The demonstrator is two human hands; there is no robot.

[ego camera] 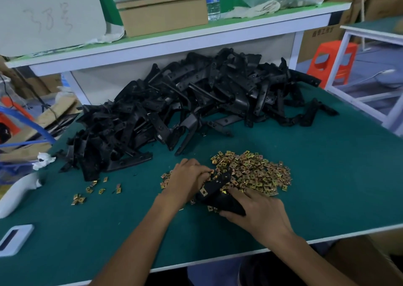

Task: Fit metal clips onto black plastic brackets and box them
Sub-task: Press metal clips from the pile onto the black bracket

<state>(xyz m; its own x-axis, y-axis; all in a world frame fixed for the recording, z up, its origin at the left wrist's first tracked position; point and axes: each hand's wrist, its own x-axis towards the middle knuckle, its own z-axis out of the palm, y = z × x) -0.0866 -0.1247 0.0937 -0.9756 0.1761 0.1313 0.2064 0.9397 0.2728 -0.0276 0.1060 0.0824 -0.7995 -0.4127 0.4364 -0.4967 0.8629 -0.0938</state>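
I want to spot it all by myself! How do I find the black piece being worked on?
Start at the green table, then find the gold clip pile near its front edge. At the pile's left side is one black bracket, the only one held between the left hand and right hand, apart from the big black heap behind.
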